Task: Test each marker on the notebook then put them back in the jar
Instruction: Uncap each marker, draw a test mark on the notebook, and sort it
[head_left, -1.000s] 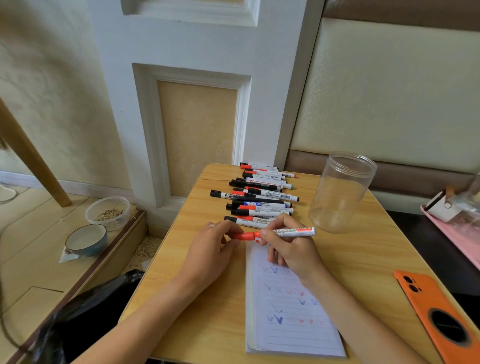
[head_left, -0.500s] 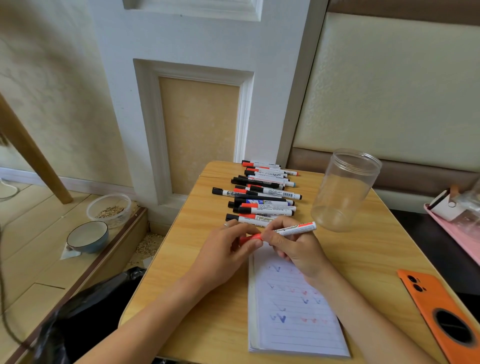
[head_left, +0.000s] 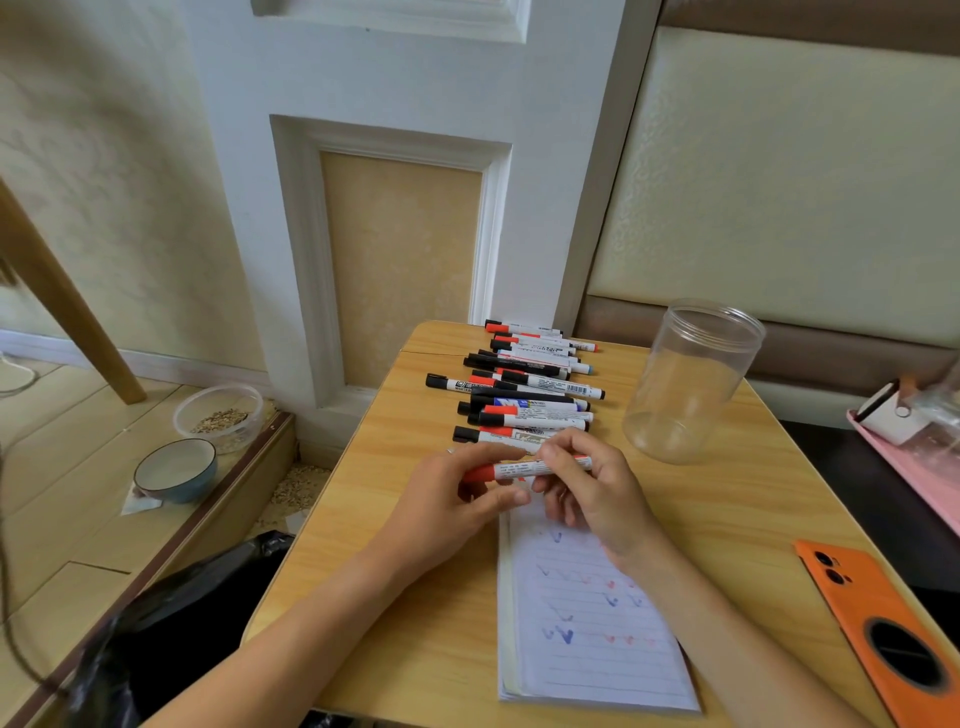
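A red-capped white marker (head_left: 519, 471) is held level above the top of the lined notebook (head_left: 592, 634), which carries blue and red test marks. My right hand (head_left: 592, 488) pinches the marker's barrel. My left hand (head_left: 457, 499) has its fingers curled round the red cap end. Behind the hands, a row of several black- and red-capped markers (head_left: 524, 395) lies on the wooden table (head_left: 415, 613). A clear plastic jar (head_left: 691, 379) stands upright and empty at the right of the row.
An orange phone (head_left: 883, 618) lies at the table's right edge, with a pink tray (head_left: 914, 467) beyond it. On the floor at left sit a blue bowl (head_left: 174, 470), a clear tub of grain (head_left: 218, 415) and a black bag (head_left: 171, 618).
The marker has tipped from slightly tilted to level and sits a little closer to me. My left hand's fingers have shifted along the cap end. Both hands stay over the notebook's top.
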